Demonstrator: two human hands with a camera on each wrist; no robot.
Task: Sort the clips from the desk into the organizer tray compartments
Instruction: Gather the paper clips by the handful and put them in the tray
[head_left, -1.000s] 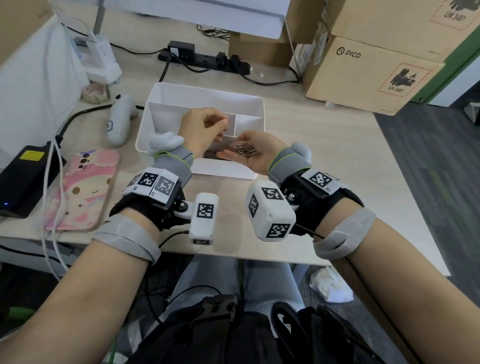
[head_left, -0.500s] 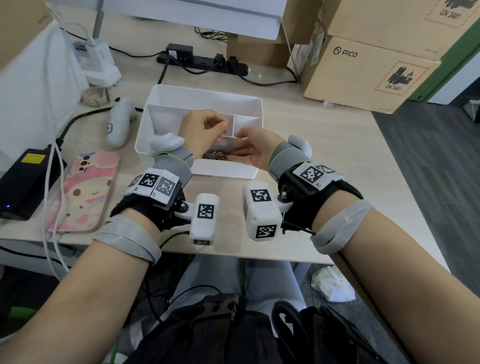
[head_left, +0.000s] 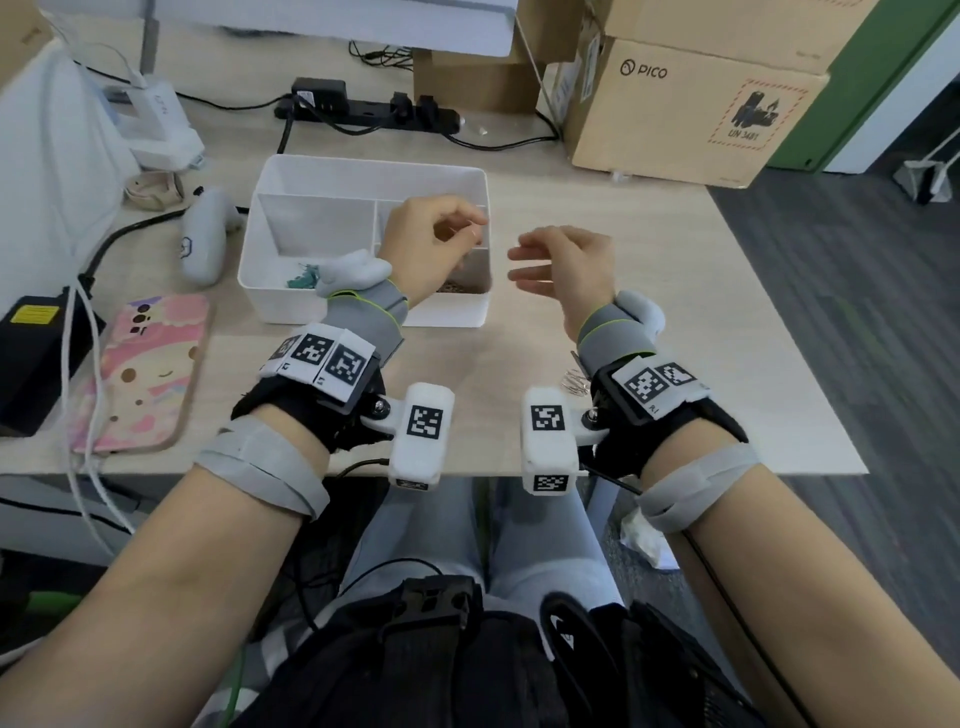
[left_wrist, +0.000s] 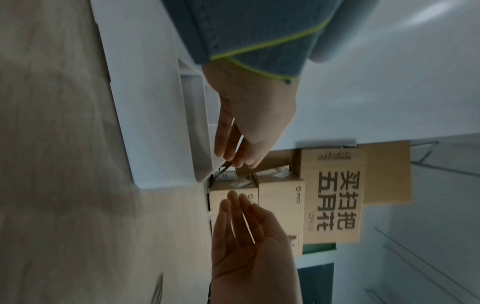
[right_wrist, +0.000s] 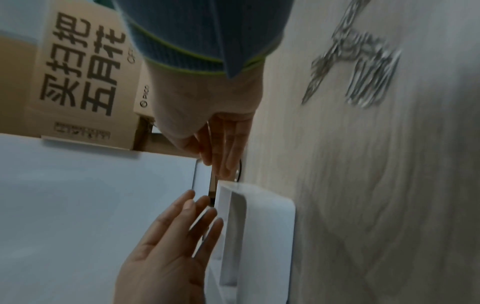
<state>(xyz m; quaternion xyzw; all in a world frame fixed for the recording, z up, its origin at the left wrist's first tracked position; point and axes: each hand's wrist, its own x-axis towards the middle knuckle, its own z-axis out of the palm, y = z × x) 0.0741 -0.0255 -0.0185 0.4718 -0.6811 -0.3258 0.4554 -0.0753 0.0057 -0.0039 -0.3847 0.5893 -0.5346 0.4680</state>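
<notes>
The white organizer tray (head_left: 363, 166) stands in the middle of the desk. Its front right compartment holds a heap of metal paper clips (head_left: 458, 287); green clips (head_left: 304, 274) lie in the front left one. My left hand (head_left: 470, 228) hovers over the tray's right side with loosely curled fingers and holds nothing; the right wrist view shows this left hand (right_wrist: 202, 207) with its palm open. My right hand (head_left: 524, 262) hangs just right of the tray, relaxed and empty. A small pile of silver paper clips (head_left: 574, 383) lies on the desk by my right wrist, blurred in the right wrist view as paper clips (right_wrist: 363, 72).
A phone in a pink case (head_left: 145, 369) and a black power brick (head_left: 31, 353) lie at the left with white cables across them. A grey controller (head_left: 205, 241) sits left of the tray. A power strip (head_left: 363, 111) and cardboard boxes (head_left: 675, 109) line the back.
My right hand, which held a heap of paper clips in its palm, tipped over the tray and has drawn back to the right, empty. The left hand has barely moved.
</notes>
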